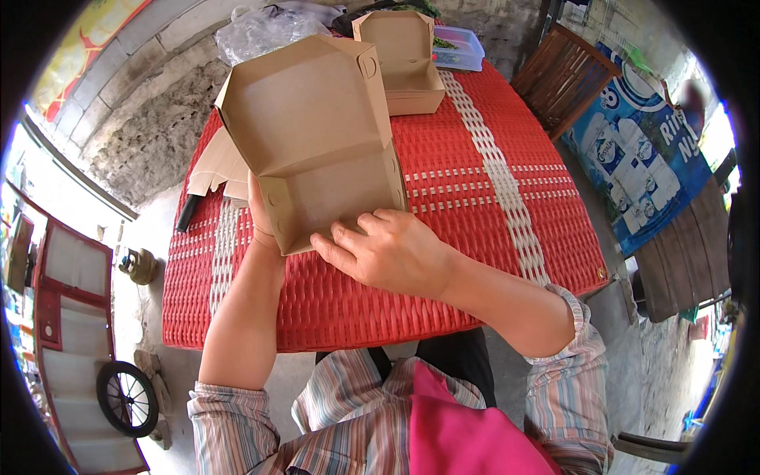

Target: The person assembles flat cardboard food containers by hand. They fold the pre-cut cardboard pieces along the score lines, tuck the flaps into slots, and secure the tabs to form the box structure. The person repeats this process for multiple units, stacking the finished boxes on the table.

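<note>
A brown cardboard food box (317,111) is held tilted above the near part of the table, its lid raised and its inside bare. My left hand (260,214) grips the box's left side; most of its fingers are hidden behind the cardboard. Over the front wall lie the bent fingers of my right hand (388,252), closed on that edge, with the thumb out of sight. Behind stands a second cardboard box (412,99) of the same kind, its lid up. Flat cardboard pieces (218,166) lie left of the held box.
A red woven cover with white bands (507,229) spans the table. At its far end are a clear plastic bag (265,36) and a bluish plastic tub (463,49) with green leaves. A dark handle (188,212) shows at the left edge. A wooden chair (562,75) stands far right.
</note>
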Available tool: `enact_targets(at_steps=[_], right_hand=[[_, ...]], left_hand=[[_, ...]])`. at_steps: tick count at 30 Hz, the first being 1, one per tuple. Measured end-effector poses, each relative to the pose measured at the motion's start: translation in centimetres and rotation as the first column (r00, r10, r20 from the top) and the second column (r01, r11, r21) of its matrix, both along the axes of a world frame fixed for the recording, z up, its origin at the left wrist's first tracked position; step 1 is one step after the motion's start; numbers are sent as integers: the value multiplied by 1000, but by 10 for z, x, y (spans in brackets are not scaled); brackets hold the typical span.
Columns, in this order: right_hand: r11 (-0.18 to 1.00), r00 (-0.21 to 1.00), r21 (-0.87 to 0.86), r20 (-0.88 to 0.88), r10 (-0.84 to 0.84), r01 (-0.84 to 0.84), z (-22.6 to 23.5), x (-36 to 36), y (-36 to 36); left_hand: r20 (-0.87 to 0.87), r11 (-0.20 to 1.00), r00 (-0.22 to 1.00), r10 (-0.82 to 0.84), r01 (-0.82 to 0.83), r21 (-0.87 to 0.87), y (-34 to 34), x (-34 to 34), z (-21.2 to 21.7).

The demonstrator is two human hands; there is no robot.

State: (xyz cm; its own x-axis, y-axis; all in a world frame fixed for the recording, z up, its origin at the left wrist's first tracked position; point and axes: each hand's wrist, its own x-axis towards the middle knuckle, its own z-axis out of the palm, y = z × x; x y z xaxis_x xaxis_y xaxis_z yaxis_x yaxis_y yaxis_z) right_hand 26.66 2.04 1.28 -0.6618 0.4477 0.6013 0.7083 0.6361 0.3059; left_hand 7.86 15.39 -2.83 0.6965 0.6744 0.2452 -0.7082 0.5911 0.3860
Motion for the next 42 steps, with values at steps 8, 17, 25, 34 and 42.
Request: enact_targets(at_steps=[8,17,25,34,42], right_hand=[[991,1000,-131,-26,13,-16,20,16,-1],[997,943,38,-324,76,-67,17,38,13],[998,491,56,-869,65,-34,23,57,24],[993,831,-45,-553,63,-105,3,31,26],[982,984,-186,-180,-18,-16,5,29,18]], left_hand=[[-422,874,771,477,-465,137,-12,12,24],[-594,668,390,703,-649,364,-27,27,32],[-447,723,568,690,-514,462,-13,19,29],[-525,731,538,660,-620,284,-35,32,44],[-489,830,683,542,-525,187,-16,17,31]])
